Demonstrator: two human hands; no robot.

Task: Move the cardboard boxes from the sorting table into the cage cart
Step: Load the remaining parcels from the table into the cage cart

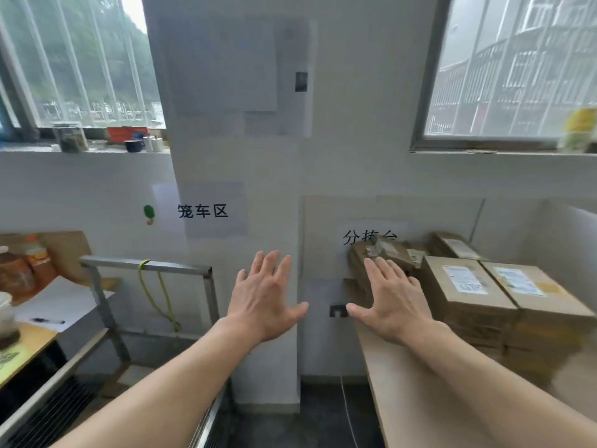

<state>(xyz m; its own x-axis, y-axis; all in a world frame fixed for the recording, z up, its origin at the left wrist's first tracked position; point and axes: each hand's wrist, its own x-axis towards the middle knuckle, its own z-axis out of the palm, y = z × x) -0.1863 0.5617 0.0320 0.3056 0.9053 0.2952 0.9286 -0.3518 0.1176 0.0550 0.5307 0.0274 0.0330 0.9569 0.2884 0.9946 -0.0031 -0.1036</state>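
Note:
Several brown cardboard boxes [468, 299] with white labels are stacked on the wooden sorting table [400, 383] at the right, against the wall. A grey metal cage cart [145, 266] stands at the lower left, its top rail carrying a yellow-green cord. My left hand [263, 295] is raised in front of the white pillar, palm forward, fingers spread, holding nothing. My right hand [392, 299] is raised beside it, fingers spread and empty, in front of the nearest stack of boxes without touching it.
A white pillar [239, 156] with paper signs separates the cart area from the table. At the far left a desk [29, 344] holds drink bottles, paper and a pen. Windowsills carry jars and cups. A dark wall socket [337, 311] sits by the table's corner.

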